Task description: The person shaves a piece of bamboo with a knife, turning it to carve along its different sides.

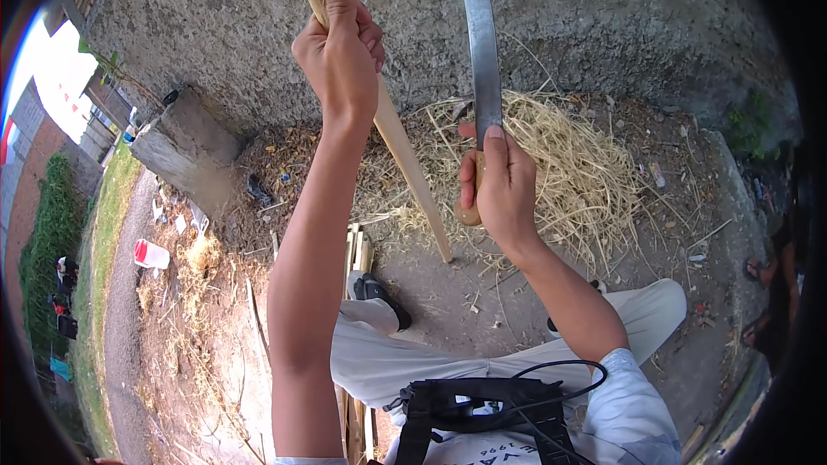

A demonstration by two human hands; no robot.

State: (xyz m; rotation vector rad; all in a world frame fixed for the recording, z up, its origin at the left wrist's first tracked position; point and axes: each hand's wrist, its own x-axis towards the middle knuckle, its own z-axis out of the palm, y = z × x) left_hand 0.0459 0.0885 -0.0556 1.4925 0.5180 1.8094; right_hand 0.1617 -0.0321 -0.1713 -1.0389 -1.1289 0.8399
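My left hand point(340, 56) is wrapped round a long pale wooden pole point(403, 151), perhaps bamboo, with its thumb laid along the upper part. The pole slants from the top of the view down to the right, and its narrow lower end is near the ground between my feet. In my right hand point(504, 189) is a machete point(482, 43), gripped by its wooden handle, thumb at the base of the blade. Its blade points up, a short way to the right of the pole and apart from it.
A heap of pale shavings point(568, 172) lies before a rough grey wall point(586, 26). Split strips point(357, 250) lie beside my left shoe point(383, 297). Further left are a concrete block point(189, 146) and a red and white container point(152, 254). Someone's bare feet point(758, 271) show at the right.
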